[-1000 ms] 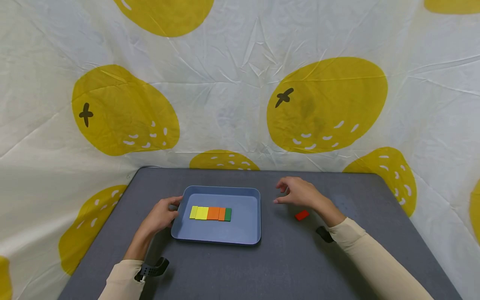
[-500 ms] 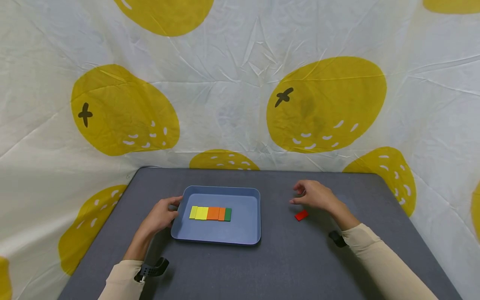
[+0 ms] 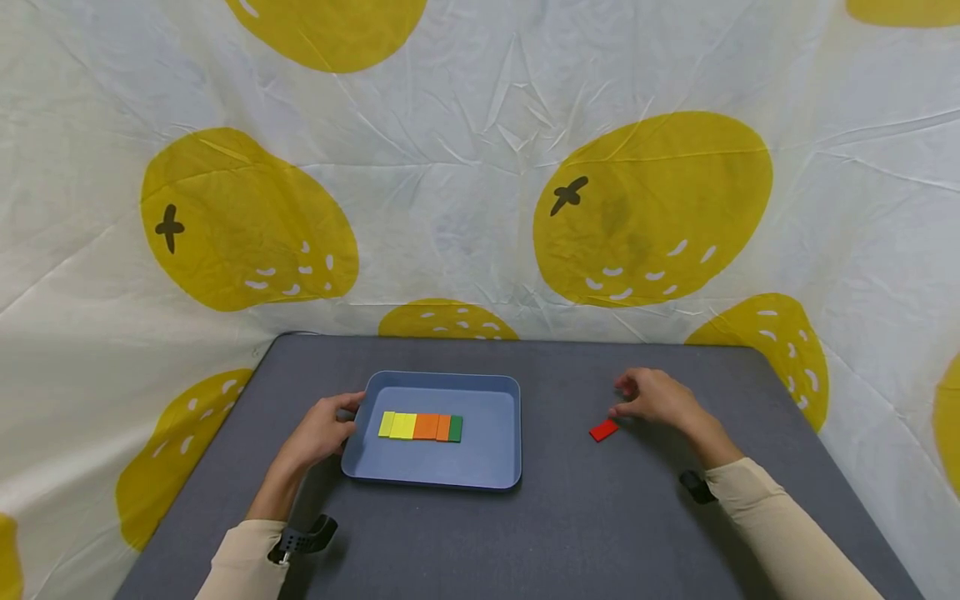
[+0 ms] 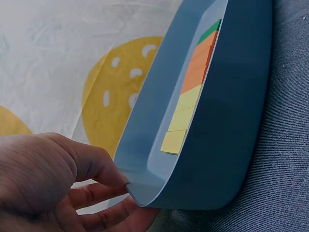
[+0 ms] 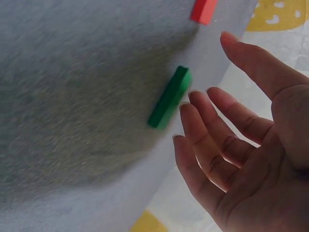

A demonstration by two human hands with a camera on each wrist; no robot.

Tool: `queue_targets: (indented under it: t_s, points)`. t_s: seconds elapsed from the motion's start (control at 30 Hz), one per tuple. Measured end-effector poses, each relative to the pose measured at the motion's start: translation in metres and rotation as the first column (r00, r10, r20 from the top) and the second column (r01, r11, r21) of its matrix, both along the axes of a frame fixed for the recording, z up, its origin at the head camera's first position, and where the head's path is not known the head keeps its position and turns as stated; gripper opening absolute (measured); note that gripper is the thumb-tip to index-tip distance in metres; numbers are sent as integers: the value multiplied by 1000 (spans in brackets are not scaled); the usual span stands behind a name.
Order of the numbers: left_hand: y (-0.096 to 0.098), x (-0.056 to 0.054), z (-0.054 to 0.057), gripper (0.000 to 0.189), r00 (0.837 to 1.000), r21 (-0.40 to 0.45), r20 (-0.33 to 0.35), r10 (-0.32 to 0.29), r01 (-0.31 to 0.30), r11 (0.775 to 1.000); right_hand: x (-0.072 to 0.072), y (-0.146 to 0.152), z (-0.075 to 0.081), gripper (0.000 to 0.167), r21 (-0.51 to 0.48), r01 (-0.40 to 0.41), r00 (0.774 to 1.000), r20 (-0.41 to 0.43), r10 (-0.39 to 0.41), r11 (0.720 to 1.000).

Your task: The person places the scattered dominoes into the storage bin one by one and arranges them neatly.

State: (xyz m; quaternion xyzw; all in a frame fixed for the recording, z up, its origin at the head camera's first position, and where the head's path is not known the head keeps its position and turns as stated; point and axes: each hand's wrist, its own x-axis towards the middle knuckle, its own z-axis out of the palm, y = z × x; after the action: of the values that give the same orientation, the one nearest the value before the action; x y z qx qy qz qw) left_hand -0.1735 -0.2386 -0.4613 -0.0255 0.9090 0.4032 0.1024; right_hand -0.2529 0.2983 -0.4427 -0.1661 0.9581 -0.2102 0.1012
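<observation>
My left hand grips the left rim of a shallow blue tray, thumb on the edge and fingers beneath it in the left wrist view. Inside the tray lies a row of flat tiles: yellow tiles at one end, then orange tiles, then a green tile. My right hand hovers right of the tray with thumb and fingers apart, holding nothing. Just by its fingertips in the right wrist view is a loose green block, hidden by the hand in the head view. A red tile lies beside it.
Everything rests on a dark grey table. A white cloth with yellow fruit print hangs behind it and along its sides. Each wrist wears a dark strap, such as the left strap.
My right hand has moved to the right and slightly nearer, from beside the tray to past the red tile. The left hand and tray have stayed put.
</observation>
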Motion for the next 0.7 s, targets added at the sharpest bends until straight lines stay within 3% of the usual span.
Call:
queue_targets:
  t_s: [0.4, 0.7]
  points:
    - [0, 1, 1, 60, 1000, 7, 9, 5, -5, 1000, 2, 14, -12, 58, 179, 133, 991, -32, -129, 975]
    - [-1, -1, -1, 61, 1000, 16, 9, 9, -9, 1000, 3, 13, -15, 52, 177, 154, 988, -44, -149, 972]
